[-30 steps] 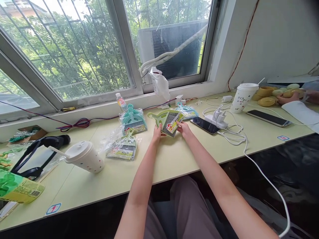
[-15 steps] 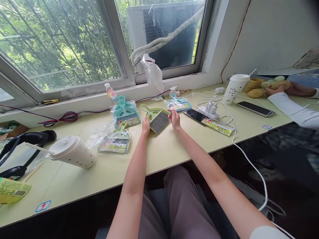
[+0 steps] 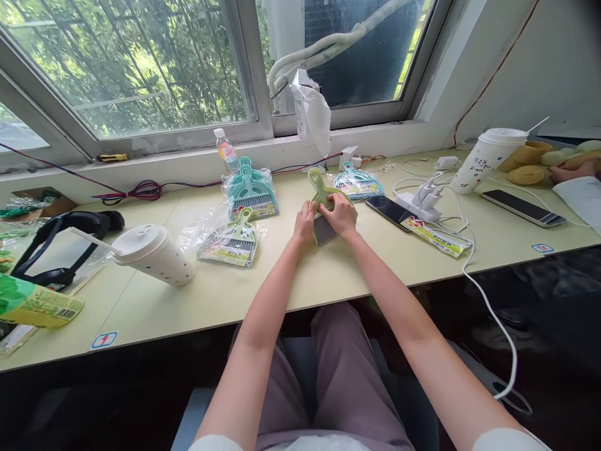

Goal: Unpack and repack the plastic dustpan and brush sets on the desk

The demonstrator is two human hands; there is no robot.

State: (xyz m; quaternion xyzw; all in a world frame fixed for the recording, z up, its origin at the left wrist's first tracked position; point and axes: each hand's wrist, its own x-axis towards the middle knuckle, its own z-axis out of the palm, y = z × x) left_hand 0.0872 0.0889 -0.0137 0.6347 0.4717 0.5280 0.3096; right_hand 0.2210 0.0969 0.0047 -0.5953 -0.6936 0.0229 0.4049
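Note:
A small light-green brush and dustpan set [image 3: 318, 188] lies on the pale table [image 3: 225, 294] in front of me, handle pointing away. My left hand [image 3: 305, 222] grips its left side with curled fingers. My right hand [image 3: 341, 213] is closed over its middle and right side. Grey bristles show between the two hands. A printed paper label [image 3: 434, 236] lies loose on the table to the right, beside a black phone [image 3: 393, 212].
Packaged teal and green brush sets [image 3: 251, 196] [image 3: 233, 241] [image 3: 357, 184] lie around. A tipped white cup with a straw [image 3: 154, 254] is at left, a tall cup [image 3: 486, 158], charger with white cables [image 3: 425, 199] and second phone [image 3: 522, 207] at right. Another person's hand [image 3: 570, 170] rests at far right.
The label came off the green set and now lies to the right. Both hands turned the set so its handle points away and closed over it.

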